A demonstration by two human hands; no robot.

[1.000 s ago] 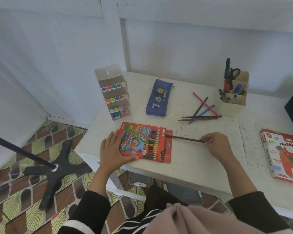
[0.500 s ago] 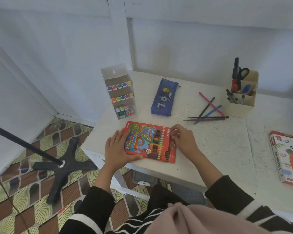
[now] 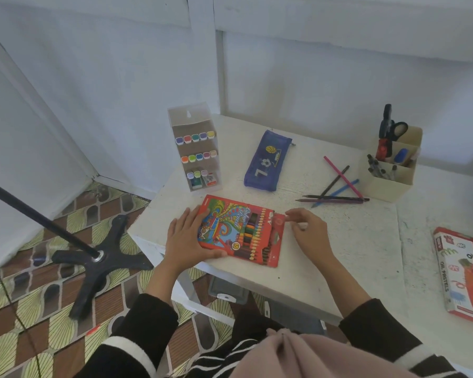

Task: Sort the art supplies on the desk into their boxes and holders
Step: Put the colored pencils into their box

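A red coloured-pencil box lies flat near the front left of the white desk, its end flap open on the right. My left hand rests flat on the box's left part, thumb along its near edge. My right hand hovers just right of the open flap with relaxed fingers holding nothing, fingertips by the flap's far corner. Several loose coloured pencils lie crossed further back, beside a cream holder with scissors and pens.
A clear marker rack stands at the desk's back left. A blue pencil case lies behind the box. An oil pastels box sits at the right edge. A black stand base is on the floor to the left.
The brown pencil my right hand held at the box opening has gone into the box. That hand moved left to the flap, then drew back slightly. My left hand stayed put.
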